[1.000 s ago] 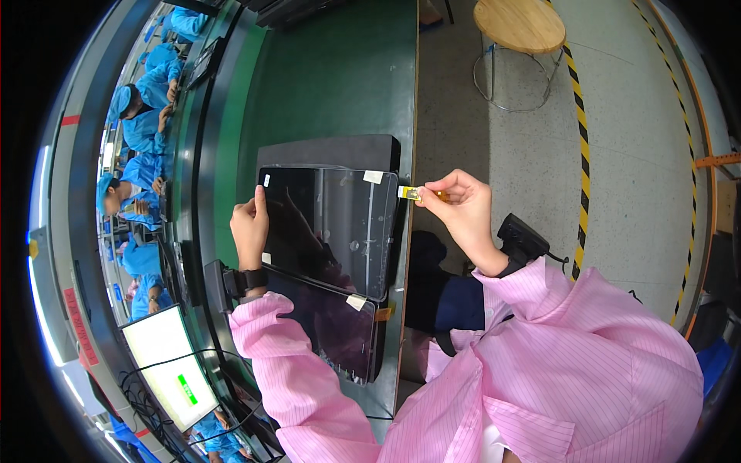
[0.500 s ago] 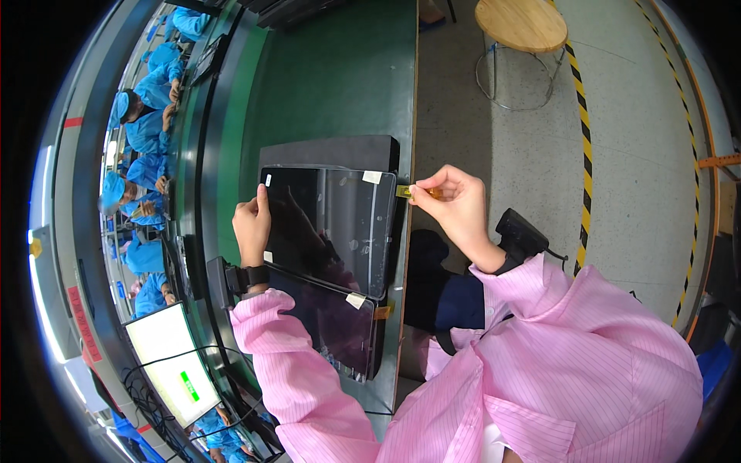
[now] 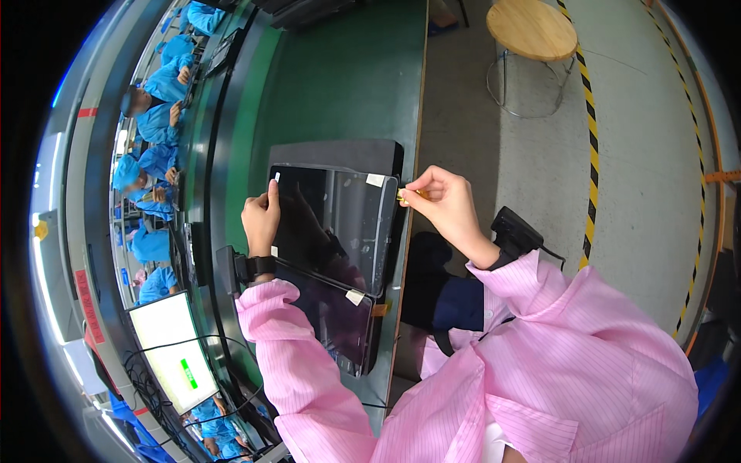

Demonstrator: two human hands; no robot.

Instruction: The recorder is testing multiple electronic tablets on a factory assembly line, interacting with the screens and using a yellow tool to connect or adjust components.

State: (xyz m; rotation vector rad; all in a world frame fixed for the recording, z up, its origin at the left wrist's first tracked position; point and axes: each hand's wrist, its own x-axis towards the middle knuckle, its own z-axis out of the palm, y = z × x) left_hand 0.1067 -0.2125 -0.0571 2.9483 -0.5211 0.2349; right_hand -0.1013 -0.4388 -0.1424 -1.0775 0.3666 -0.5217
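- Two stacked dark screen panels [image 3: 336, 231] lay on the green counter [image 3: 340, 85], upper one on a dark grey pad [image 3: 340, 152], lower one [image 3: 328, 320] poking out nearer the body.
- Left hand [image 3: 261, 218] rested flat on the upper panel's left edge, fingers together, pinching nothing; unmoved since a second ago.
- Right hand [image 3: 448, 204] had drawn closer to the panel's right edge, fingers clamped on a small yellow tab [image 3: 407, 196], now just beside the white tape patch [image 3: 375, 180] — judged ready for attaching.
- Farther off: a round wooden stool [image 3: 531, 29].

Round wooden stool [image 3: 531, 29], lit monitor [image 3: 171, 351], blue-coated workers [image 3: 158, 85] along the line.
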